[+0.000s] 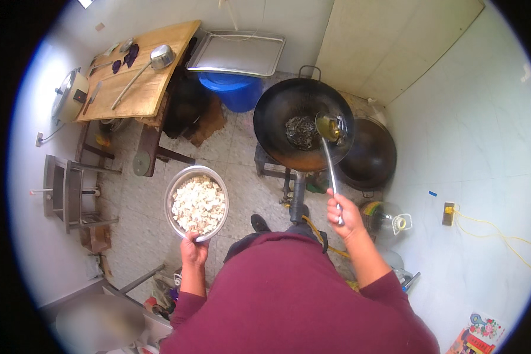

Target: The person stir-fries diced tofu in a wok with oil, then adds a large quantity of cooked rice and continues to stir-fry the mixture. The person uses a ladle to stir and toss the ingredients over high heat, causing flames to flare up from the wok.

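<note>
My left hand grips the near rim of a round bowl, which is filled with small pale diced pieces. In my right hand is the handle of a long metal ladle. The ladle's head, with yellowish oil in it, is inside a large dark wok, over its right part. Shiny liquid, apparently oil, lies at the wok's bottom. The wok rests on a burner stand in front of me, and the bowl is held to its lower left, apart from it.
A second dark wok stands right of the first. Behind are a blue tub and a metal tray. A wooden table at the left bears a long-handled pot and a knife. An oil jug stands near my right arm.
</note>
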### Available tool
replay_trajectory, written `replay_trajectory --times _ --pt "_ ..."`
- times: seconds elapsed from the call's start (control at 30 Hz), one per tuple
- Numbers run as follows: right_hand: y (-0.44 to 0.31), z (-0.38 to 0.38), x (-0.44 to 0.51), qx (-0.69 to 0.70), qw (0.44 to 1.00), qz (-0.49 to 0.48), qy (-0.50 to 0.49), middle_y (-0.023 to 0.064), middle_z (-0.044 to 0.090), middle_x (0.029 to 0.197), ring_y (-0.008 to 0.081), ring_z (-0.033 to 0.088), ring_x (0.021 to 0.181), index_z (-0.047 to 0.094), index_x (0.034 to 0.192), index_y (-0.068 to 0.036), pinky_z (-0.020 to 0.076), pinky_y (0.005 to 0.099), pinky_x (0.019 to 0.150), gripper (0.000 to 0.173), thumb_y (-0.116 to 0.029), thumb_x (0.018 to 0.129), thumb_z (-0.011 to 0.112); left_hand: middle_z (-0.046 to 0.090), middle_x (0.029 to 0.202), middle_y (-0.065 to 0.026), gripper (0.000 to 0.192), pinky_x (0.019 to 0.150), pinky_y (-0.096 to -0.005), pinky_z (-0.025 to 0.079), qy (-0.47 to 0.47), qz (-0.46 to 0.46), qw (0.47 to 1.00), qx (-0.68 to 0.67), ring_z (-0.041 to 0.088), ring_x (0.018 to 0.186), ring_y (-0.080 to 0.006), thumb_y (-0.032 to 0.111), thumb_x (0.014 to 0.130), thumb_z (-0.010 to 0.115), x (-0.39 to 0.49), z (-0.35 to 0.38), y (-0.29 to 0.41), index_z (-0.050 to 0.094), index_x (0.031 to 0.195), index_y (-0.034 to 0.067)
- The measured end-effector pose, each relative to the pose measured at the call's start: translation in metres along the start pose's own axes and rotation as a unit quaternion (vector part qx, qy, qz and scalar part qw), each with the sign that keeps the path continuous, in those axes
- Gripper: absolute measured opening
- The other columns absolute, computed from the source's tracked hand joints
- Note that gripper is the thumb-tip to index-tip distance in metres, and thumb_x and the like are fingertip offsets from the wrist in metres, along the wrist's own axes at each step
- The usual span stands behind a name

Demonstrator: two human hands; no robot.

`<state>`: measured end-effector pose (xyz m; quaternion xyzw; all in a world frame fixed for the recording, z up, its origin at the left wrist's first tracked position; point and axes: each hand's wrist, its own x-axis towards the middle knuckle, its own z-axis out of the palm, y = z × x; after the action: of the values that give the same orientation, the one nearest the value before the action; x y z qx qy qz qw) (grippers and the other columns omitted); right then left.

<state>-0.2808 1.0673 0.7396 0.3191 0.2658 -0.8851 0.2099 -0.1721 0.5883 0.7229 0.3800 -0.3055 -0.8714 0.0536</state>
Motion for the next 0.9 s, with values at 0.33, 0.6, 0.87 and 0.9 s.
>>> replay_trajectory --times 0.33,0.6,0.87,0.9 --pt "0.029 0.046 -0.041 -0.228 0.972 0.005 0.059 0.0034 0.056 0.078 0.008 0.053 0.061 0.06 0.12 -0.001 0.0448 0.023 0.048 0.022 -0.009 0.1 0.059 0.058 0.146 -0.0193 0.061 0.115 -0.0526 0.05 -0.031 -0.043 0.998 0.022 0.058 0.133 -0.0366 -0.003 0.085 0.051 0.025 -0.02 0.009 0.047 0.146 -0.005" --pt "0.004 -0.015 0.072 -0.697 0.627 -0.288 0.195 0.0254 0.072 0.093 0.0329 0.073 0.083 0.062 0.116 0.005 0.0549 0.0454 0.076 0.035 -0.014 0.087 0.062 0.059 0.144 -0.0189 0.061 0.112 -0.0546 0.051 0.025 -0.022 0.999 -0.006 0.06 0.131 -0.0369 -0.003 0.085 0.051 0.032 -0.041 0.001 0.048 0.145 -0.002" --pt "-0.01 0.037 0.135 -0.388 0.91 -0.104 0.103 0.0022 0.056 0.072 0.0086 0.051 0.051 0.058 0.092 -0.005 0.0402 0.0271 0.039 0.006 -0.005 0.096 0.053 0.061 0.141 -0.0183 0.064 0.108 -0.0529 0.055 0.051 0.017 0.998 -0.029 0.062 0.127 -0.0368 -0.004 0.083 0.053 0.028 -0.057 -0.003 0.047 0.147 -0.002" --pt "-0.013 0.041 0.142 -0.375 0.917 -0.099 0.092 0.0023 0.055 0.072 0.0088 0.051 0.051 0.057 0.091 -0.005 0.0406 0.0274 0.039 0.007 -0.005 0.096 0.053 0.061 0.141 -0.0181 0.064 0.108 -0.0528 0.055 0.057 0.018 0.998 -0.029 0.062 0.127 -0.0368 -0.004 0.083 0.053 0.028 -0.055 -0.003 0.048 0.147 -0.002"
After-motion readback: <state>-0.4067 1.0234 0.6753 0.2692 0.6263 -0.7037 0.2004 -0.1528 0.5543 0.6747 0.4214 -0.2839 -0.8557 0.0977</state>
